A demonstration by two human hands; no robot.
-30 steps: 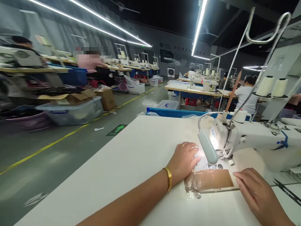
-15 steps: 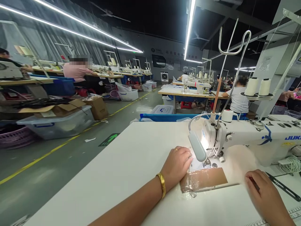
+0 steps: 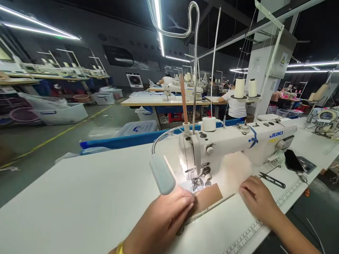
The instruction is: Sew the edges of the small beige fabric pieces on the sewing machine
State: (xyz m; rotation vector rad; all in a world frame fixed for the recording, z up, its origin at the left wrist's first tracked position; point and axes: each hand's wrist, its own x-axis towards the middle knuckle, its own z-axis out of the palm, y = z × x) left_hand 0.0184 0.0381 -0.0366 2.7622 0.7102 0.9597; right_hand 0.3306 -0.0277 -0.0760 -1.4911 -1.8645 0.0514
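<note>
A white JUKI sewing machine (image 3: 222,139) stands on the white table, its lamp lit over the needle area. My left hand (image 3: 169,211) lies just in front of the presser foot (image 3: 197,183), fingers pressed together over the left end of a brown plate (image 3: 209,197). Whatever is under those fingertips is hidden. To the right, my right hand (image 3: 256,197) has curled fingers pinching the near edge of a pale sheer fabric (image 3: 235,173), which spreads beneath the machine arm. Black thread snips (image 3: 272,180) lie beyond my right hand.
A ruler strip (image 3: 246,236) runs along the table's front edge. A dark phone-like object (image 3: 292,160) and coiled cord (image 3: 277,159) lie at the right. Thread cones (image 3: 239,88) stand behind the machine. A blue cloth trough (image 3: 119,139) borders the far edge. Co-workers sit further back.
The view has swung to the right, so the machine appears further left. My left hand now covers the brown plate's left end, closer to the presser foot. My right hand stays at the fabric's edge.
</note>
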